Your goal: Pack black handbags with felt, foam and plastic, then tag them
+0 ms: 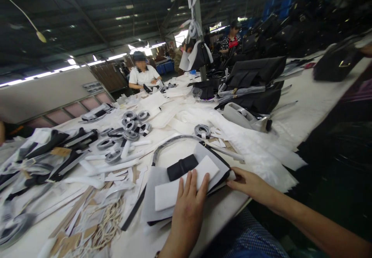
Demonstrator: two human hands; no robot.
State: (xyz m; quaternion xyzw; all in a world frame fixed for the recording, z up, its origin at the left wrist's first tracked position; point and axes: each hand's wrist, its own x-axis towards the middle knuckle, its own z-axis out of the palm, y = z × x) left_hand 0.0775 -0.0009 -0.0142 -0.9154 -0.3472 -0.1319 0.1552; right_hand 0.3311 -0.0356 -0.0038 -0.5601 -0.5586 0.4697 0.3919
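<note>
A black handbag [223,161] lies on the table in front of me, mostly covered by thin white wrapping sheet [157,177]. Its wrapped handle [167,141] arcs away on the far side. On top of the sheet are a small black folded piece [181,167] and a white padding strip [165,194]. My left hand [190,207] rests flat on that strip with fingers stretched out. At the bag's right edge, my right hand [245,182] pinches the wrapped corner between thumb and fingers; the fingertips are partly hidden there.
Coiled straps [130,126] and a heap of wrapped black straps [66,149] lie to the left. Tangled cord [109,223] is nearer me. Beyond the bag stand a tape dispenser [242,115] and black bags [255,71]. A co-worker [143,73] sits across the table.
</note>
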